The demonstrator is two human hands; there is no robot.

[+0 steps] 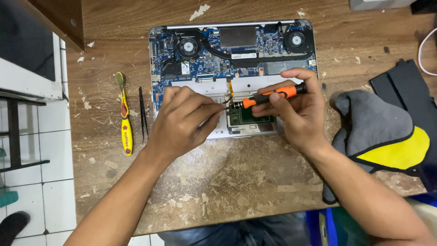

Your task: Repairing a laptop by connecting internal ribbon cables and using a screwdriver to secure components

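Nearest the camera, two bare forearms reach up over a worn wooden surface [218, 182] whose finish is flaking in pale patches. The left hand [182, 120] rests on the lower edge of an opened laptop [232, 75], its fingers [207, 109] curled and pinched together at their tips; whether they grip a small part cannot be told. Just right of those fingertips, the right hand [296, 111] has its fingers closed around an orange-and-black screwdriver [268, 96], held nearly level with its tip pointing left. The tip meets the laptop's inside right beside the left fingertips, above a small green board [250, 116] set in the pale lower half of the case.

Left of the left hand, apart from it, thin black tweezers [143, 114] lie on the surface, and just beyond them a yellow pry tool [124, 120] with red markings lies lengthwise. Right of the right hand, a grey cloth [373, 123] with a yellow patch is bunched on the surface, partly over a flat black panel [409, 86].

Beyond both sets of fingers lies the upper half of the laptop: a blue circuit board, two round fans [188, 45] at either end joined by a dark pipe. Far left, white floor tiles [41, 182] show beyond the surface's edge.
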